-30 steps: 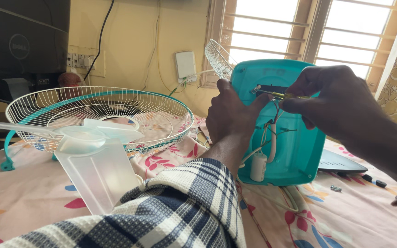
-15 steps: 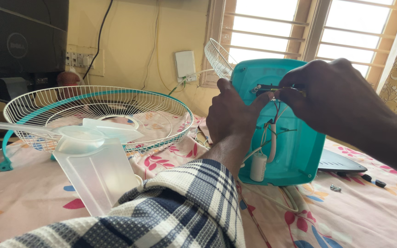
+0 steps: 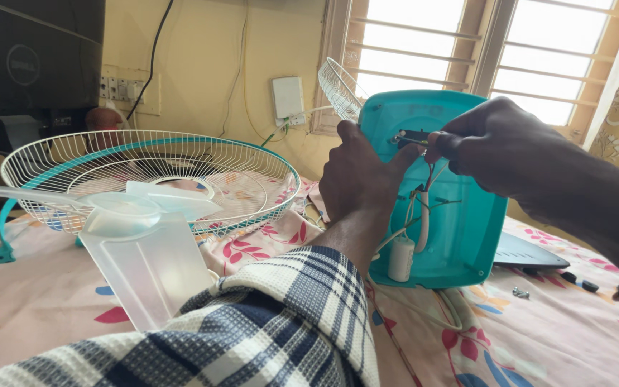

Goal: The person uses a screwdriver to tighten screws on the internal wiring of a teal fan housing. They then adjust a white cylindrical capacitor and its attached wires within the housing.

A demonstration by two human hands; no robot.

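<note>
The teal fan motor housing (image 3: 460,236) stands upright on its edge on the floral bedsheet (image 3: 59,308), its hollow side turned toward the person. Inside the shell, thin wires (image 3: 424,204) run down from a small dark component (image 3: 411,137) near the upper rim to a white cylindrical capacitor (image 3: 400,259) that rests at the bottom of the cavity.

The left hand (image 3: 360,179) grips the housing's left edge, fingers curled closed around the rim and the thumb stretched toward the dark component. Its forearm wears a blue, white and grey plaid sleeve (image 3: 266,330).

The right hand (image 3: 499,147) reaches in from the right, fingers bunched and pinched shut at the dark component near the top of the shell; whether a tool sits between the fingertips cannot be told.

Behind the housing's upper left corner, a white wire fan guard (image 3: 338,87) sticks up. To the left, a larger white wire guard with a teal rim (image 3: 152,172) lies on the sheet, and a translucent fan blade (image 3: 145,244) lies partly over its near edge.

To the right of the housing, a dark flat device (image 3: 528,252) lies on the sheet, with a small screw (image 3: 521,292) and other small dark bits (image 3: 580,282) just in front of it. A white wall box (image 3: 288,98) hangs on the yellow wall, and a dark monitor (image 3: 30,57) stands at far left.
</note>
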